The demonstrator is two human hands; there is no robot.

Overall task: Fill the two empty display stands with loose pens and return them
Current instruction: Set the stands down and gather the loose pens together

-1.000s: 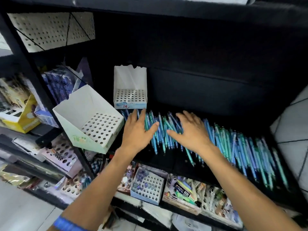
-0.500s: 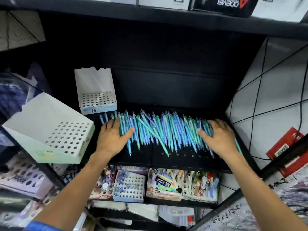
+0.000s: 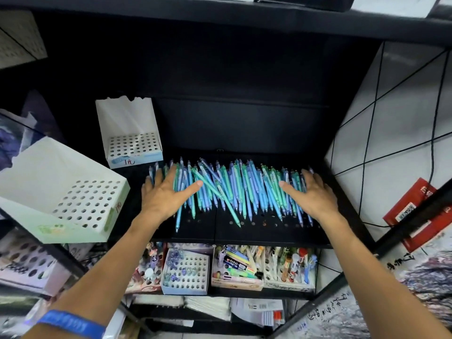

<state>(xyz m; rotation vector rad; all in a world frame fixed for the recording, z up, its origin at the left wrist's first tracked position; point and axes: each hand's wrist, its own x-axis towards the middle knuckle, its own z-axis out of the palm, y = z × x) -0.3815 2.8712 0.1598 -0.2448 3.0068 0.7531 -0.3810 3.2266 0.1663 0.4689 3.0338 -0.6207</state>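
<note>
Many loose blue and green pens [image 3: 232, 189] lie side by side in a heap on a black shelf [image 3: 244, 231]. My left hand [image 3: 163, 194] lies flat on the left end of the heap, fingers straight. My right hand [image 3: 310, 194] lies flat on the right end, fingers straight. An empty white stand with a blue front [image 3: 133, 143] sits at the shelf's back left. A larger empty white stand with a green front [image 3: 66, 192] stands tilted at the left, apart from both hands.
Below the shelf, a lower shelf holds several boxes of assorted pens [image 3: 234, 270]. Other perforated stands [image 3: 22, 265] sit at the lower left. A white tiled wall with black cables [image 3: 391, 133] and a red card [image 3: 415, 211] bounds the right side.
The view has swung to the right. My hands have spread apart to the two ends of the pen heap, and the pens now lie bunched more tightly between them.
</note>
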